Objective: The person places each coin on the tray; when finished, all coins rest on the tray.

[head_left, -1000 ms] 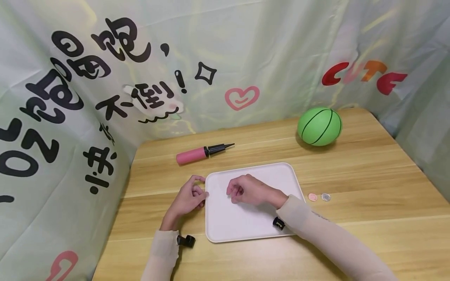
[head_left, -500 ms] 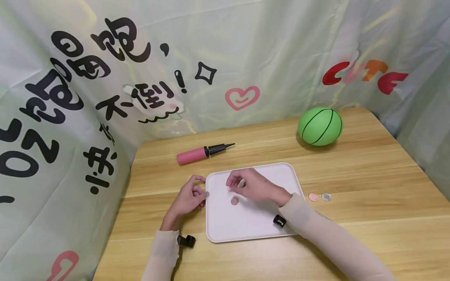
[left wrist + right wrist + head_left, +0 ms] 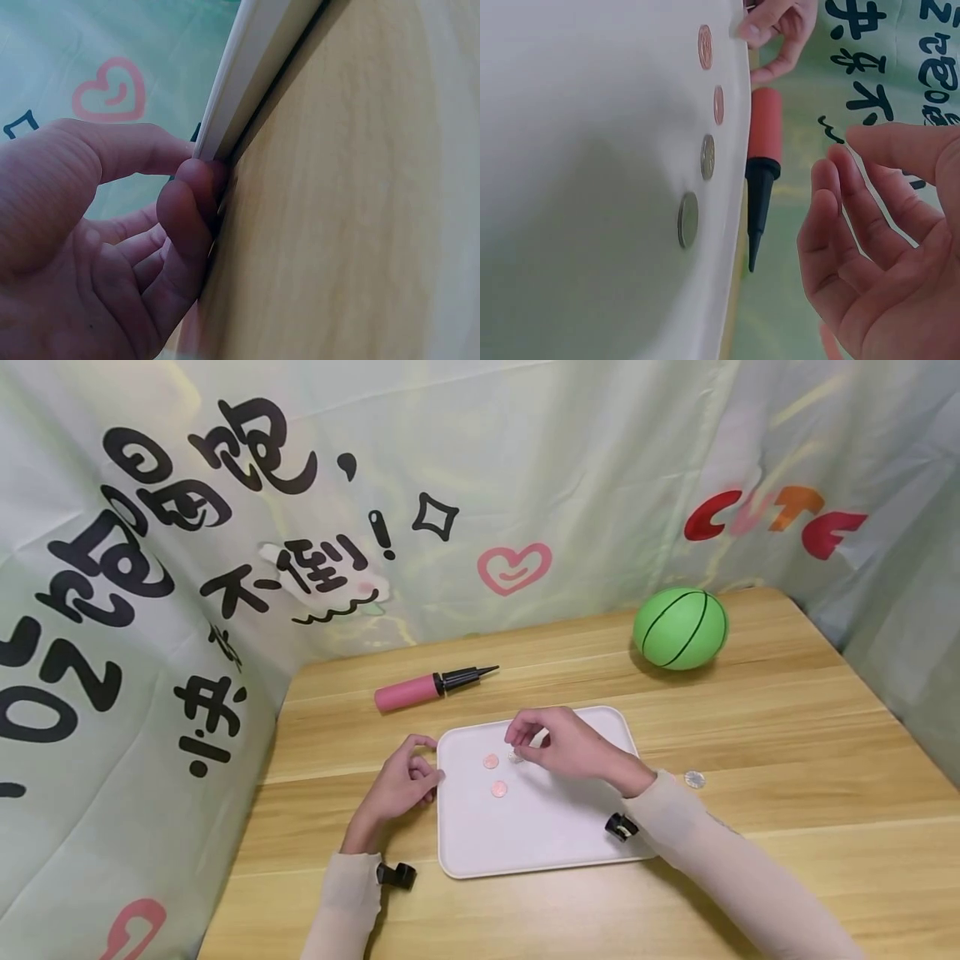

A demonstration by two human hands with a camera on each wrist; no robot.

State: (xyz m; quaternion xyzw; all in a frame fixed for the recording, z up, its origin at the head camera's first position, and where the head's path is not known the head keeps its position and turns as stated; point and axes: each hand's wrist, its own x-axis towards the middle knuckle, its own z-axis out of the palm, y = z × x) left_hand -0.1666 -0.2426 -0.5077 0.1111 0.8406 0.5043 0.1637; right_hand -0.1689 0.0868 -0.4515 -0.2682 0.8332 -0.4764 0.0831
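My left hand (image 3: 401,779) pinches the left rim of the white tray (image 3: 525,839); in the left wrist view the thumb lies on the tray's rim (image 3: 238,71) and the fingertips meet it from below. Above the tray's upper part hovers my right hand (image 3: 562,742), fingers loosely bent, nothing seen between them in the right wrist view. On the tray are a copper coin (image 3: 491,761) and another copper coin (image 3: 498,789). A silver coin (image 3: 515,757) shows just under the right fingertips. The right wrist view shows a second silver coin (image 3: 688,220), hidden by the hand in the head view.
Right of the tray, a silver coin (image 3: 695,779) lies on the wooden table (image 3: 787,735), beside a copper coin mostly covered by the right sleeve. A pink and black hand pump (image 3: 412,692) lies behind the tray. A green ball (image 3: 681,628) rests at the back right.
My right hand has moved to the right and slightly back, lifting away from the coins. Copper coins it had covered now show on the tray. My left hand keeps its place.
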